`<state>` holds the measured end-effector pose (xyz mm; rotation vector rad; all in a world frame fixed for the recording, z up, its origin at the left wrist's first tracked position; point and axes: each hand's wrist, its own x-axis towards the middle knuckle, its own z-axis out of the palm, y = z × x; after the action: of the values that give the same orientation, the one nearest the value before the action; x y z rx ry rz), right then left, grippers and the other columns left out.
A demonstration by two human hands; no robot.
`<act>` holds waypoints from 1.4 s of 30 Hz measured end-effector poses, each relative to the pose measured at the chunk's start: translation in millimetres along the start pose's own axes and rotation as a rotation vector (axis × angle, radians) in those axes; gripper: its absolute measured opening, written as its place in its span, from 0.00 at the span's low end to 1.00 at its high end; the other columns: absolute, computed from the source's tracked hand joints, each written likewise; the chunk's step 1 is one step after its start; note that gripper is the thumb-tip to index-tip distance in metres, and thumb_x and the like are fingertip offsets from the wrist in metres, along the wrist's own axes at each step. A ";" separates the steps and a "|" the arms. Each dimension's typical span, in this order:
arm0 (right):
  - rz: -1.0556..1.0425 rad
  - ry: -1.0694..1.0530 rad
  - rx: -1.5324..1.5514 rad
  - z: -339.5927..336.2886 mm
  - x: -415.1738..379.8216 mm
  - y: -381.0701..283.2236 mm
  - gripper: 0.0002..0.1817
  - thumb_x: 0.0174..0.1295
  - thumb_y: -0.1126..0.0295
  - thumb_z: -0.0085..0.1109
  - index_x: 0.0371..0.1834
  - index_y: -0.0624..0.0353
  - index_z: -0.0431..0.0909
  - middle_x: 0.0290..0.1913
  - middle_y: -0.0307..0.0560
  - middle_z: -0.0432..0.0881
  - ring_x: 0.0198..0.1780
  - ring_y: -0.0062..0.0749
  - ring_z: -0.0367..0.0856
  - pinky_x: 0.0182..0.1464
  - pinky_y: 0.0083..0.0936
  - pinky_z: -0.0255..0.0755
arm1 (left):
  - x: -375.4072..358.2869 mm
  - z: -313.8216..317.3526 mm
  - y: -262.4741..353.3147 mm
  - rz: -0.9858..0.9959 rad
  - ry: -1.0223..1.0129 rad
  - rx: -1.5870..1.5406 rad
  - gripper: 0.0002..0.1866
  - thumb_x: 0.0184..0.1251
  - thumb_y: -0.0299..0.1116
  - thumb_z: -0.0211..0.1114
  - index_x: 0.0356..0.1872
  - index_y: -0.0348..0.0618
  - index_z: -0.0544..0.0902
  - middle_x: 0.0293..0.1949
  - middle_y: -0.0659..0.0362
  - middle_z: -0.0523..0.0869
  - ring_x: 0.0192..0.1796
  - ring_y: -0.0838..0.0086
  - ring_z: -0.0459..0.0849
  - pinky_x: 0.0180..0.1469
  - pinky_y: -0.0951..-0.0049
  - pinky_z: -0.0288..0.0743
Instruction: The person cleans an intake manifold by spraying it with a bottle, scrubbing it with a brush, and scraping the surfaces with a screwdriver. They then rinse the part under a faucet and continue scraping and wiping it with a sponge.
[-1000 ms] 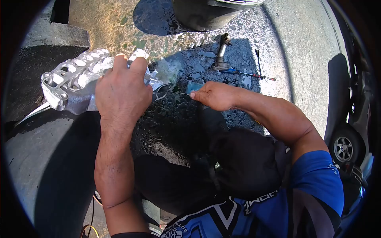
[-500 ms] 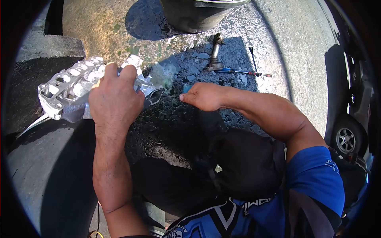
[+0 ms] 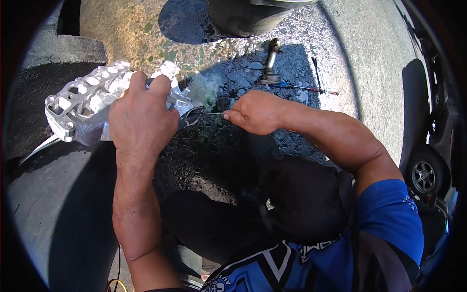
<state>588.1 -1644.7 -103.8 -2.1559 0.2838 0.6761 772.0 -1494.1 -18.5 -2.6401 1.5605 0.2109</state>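
Observation:
A silver cast metal part (image 3: 87,124) with several round openings rests at the left, over a dark curved surface. My left hand (image 3: 142,109) is wrapped over its right portion, with the fingertips hidden behind the part. My right hand (image 3: 255,113) is closed, thumb forward, around a thin metal tool (image 3: 212,113). Most of its handle is hidden in the fist. The tool's thin shaft points left and reaches the dark-edged opening at the part's right end.
A dark bucket (image 3: 248,19) stands on the wet ground at the top. Below it lie a metal pipe-like piece (image 3: 271,63), a blue and red screwdriver (image 3: 301,88) and a thin black item (image 3: 316,70). A vehicle wheel (image 3: 424,175) shows at the right.
My right hand has moved slightly right and up, with more of the thin shaft tilted level. The metal part's left end looks slightly turned. The surroundings have shifted a little in view.

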 end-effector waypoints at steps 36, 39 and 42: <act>-0.023 0.047 0.064 -2.3 -22.4 -3.7 0.32 0.81 0.51 0.43 0.25 0.66 0.79 0.22 0.62 0.77 0.29 0.62 0.78 0.40 0.52 0.73 | 0.1 3.7 -11.8 0.043 0.080 0.019 0.17 0.49 0.35 0.79 0.41 0.50 0.84 0.45 0.53 0.84 0.39 0.53 0.90 0.40 0.55 0.85; 0.082 -0.079 0.209 -1.9 -14.4 4.4 0.33 0.81 0.50 0.42 0.25 0.66 0.78 0.23 0.61 0.77 0.31 0.60 0.78 0.42 0.51 0.72 | -1.9 4.1 -11.6 0.041 0.082 0.039 0.18 0.48 0.35 0.79 0.42 0.50 0.84 0.46 0.53 0.84 0.39 0.54 0.90 0.40 0.55 0.85; 0.049 -0.058 0.277 15.2 -6.0 11.2 0.34 0.83 0.49 0.42 0.21 0.63 0.72 0.16 0.52 0.68 0.21 0.46 0.69 0.32 0.45 0.67 | -2.7 1.7 -9.1 0.027 0.038 0.037 0.19 0.48 0.36 0.80 0.43 0.49 0.85 0.50 0.51 0.84 0.42 0.52 0.90 0.43 0.55 0.85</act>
<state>572.8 -1640.0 -115.5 -1.8677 0.3779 0.6835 778.5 -1487.1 -19.9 -2.6110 1.5961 0.1326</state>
